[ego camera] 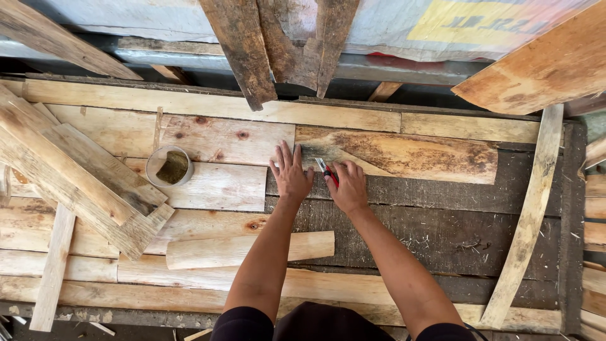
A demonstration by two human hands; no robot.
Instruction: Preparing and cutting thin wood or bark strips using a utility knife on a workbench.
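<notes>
My left hand (291, 175) lies flat, fingers spread, on the left end of a stained, weathered board (410, 155) on the wooden workbench. Just to its right, my right hand (346, 186) grips a small red-handled tool (326, 170) with a metal tip that touches the board's near edge. Both hands are close together, nearly side by side, at the middle of the bench.
A small round tin (169, 166) with a dark lump inside sits to the left. Loose planks (76, 177) are stacked at the left, a rounded offcut (249, 249) lies near my left forearm, and a long curved strip (529, 218) runs down the right. Dark boards (278, 44) lean at the back.
</notes>
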